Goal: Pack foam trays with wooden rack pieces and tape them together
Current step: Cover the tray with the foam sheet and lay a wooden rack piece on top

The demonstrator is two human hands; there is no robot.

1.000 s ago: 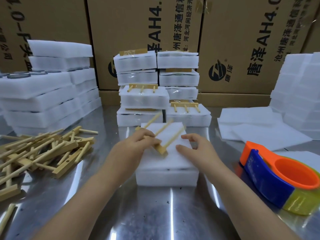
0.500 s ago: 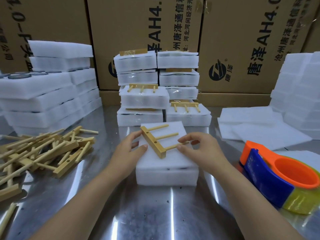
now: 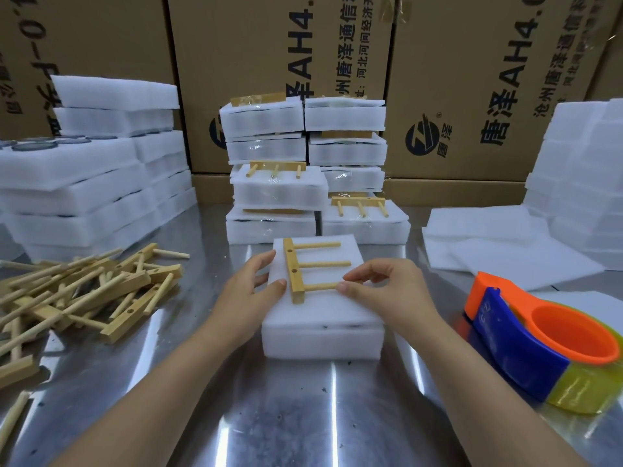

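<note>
A white foam tray [image 3: 323, 328] lies on the steel table in front of me. On its top lies a wooden rack piece [image 3: 295, 274]: a flat bar with three dowels pointing right. My left hand [image 3: 249, 291] rests at the tray's left edge, fingers straight, thumb tip against the bar's near end. My right hand [image 3: 381, 288] sits on the tray's right half, thumb and fingertips touching the ends of the nearer dowels.
A heap of loose wooden rack pieces [image 3: 77, 291] lies at left. An orange and blue tape dispenser [image 3: 539, 338] stands at right. Taped foam packs [image 3: 303, 170] are stacked behind the tray, foam tray stacks [image 3: 84, 183] at far left, foam sheets [image 3: 505, 244] at right.
The rack piece went from tilted in my left hand to lying flat on the foam, then turned so its bar runs front to back. Both hands shifted to its sides.
</note>
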